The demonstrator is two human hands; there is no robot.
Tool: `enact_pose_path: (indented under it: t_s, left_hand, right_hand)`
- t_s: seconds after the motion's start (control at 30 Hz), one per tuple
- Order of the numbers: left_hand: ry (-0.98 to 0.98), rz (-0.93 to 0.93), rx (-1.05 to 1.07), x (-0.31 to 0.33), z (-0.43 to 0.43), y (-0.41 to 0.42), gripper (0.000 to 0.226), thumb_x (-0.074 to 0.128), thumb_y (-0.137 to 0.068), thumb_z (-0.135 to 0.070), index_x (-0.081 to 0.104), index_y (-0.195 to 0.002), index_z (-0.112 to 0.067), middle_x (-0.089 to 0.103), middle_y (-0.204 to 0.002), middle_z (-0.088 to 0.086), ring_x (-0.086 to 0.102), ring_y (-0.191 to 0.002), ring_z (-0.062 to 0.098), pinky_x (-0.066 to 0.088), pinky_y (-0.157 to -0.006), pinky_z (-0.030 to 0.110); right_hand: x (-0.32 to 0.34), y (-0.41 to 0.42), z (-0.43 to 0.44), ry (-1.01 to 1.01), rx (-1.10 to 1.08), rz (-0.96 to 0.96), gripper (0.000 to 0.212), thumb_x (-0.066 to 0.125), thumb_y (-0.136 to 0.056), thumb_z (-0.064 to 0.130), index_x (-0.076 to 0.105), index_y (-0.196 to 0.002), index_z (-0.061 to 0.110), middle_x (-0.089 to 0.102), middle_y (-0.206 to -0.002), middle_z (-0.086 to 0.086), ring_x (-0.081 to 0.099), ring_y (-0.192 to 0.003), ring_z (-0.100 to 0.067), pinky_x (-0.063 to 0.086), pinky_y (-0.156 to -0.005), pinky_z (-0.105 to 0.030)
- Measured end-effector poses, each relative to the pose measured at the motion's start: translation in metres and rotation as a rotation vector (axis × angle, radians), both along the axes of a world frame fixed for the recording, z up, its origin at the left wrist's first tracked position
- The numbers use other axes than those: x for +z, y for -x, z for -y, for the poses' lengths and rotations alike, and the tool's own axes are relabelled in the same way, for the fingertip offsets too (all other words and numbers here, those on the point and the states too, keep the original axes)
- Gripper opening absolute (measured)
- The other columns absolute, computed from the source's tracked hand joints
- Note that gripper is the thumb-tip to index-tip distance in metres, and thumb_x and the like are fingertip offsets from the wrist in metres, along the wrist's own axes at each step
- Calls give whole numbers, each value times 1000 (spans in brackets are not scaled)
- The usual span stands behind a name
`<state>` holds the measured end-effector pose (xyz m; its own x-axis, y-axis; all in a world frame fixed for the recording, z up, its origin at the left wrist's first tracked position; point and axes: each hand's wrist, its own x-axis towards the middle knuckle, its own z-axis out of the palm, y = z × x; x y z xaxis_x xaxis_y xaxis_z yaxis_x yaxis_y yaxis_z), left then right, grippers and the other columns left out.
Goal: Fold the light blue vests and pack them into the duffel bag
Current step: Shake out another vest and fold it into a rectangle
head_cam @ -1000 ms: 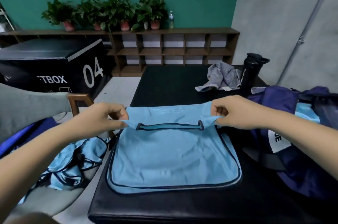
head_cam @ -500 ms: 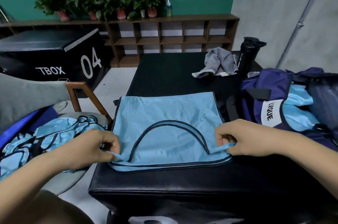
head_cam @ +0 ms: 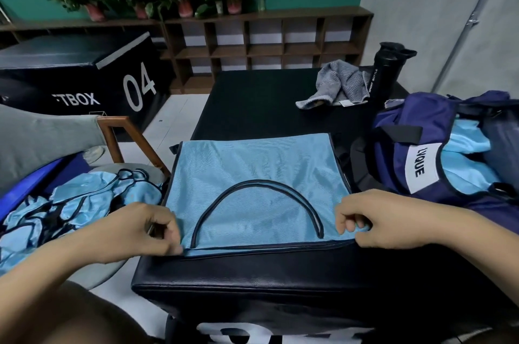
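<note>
Lying folded at the front edge of the black padded box [head_cam: 280,282], the light blue vest [head_cam: 252,155] is pinched at its near corners by the curled fingers of the left hand [head_cam: 140,231] and the right hand [head_cam: 379,220]. Its thin mesh is seen flat and nearly square, with dark piping [head_cam: 252,181] in an arch; the navy duffel bag [head_cam: 393,147] is placed at the right edge.

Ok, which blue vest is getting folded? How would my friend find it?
Find the big black padded box in the middle. The vest lies flat on it, left hand and right hand pinching its near corners. The other vests lie crumpled on the chair or stuffed in the duffel bag.
</note>
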<state>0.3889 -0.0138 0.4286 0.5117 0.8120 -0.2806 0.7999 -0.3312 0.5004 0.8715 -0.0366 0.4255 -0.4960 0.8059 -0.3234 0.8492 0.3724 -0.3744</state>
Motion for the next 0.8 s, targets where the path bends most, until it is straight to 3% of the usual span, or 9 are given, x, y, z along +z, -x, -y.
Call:
enact_pose_path:
  t_s: [0.13,0.3,0.5,0.8]
  left_hand:
    - [-213,83,232,-4,-15,3,10,75,-97,-26,79,-89,-29,78,-95,-19,73,-81,6,60,-78,31]
    - [-294,42,510,-19,-44,8,15,81,-91,-32,69,-88,-25,74,-85,-8,61,-64,4,49,-65,30]
    - [-207,-58,564,-29,-60,5,24,83,-86,-44,69,-84,-24,73,-78,-2,67,-74,18,49,-66,35]
    - [-190,-140,570,-30,-72,-5,19,81,-83,-31,69,-76,-18,69,-70,0,61,-66,17,45,-58,30]
  right_hand:
    - [0,-3,-4,-98,-60,-159,36,61,-85,6,70,-96,39,66,-100,17,64,-95,-9,47,-80,-18]
    - [-18,-14,-20,-365,-46,-51,41,59,-86,2,64,-105,38,54,-105,23,54,-106,-4,49,-91,-32]
    - [-34,-20,-29,-575,-2,136,56,67,-73,-5,59,-110,36,48,-108,17,45,-91,-13,51,-79,-37]
    - [-38,-18,-35,-635,31,140,43,82,-72,3,70,-99,35,59,-94,19,56,-84,-12,53,-73,-36]
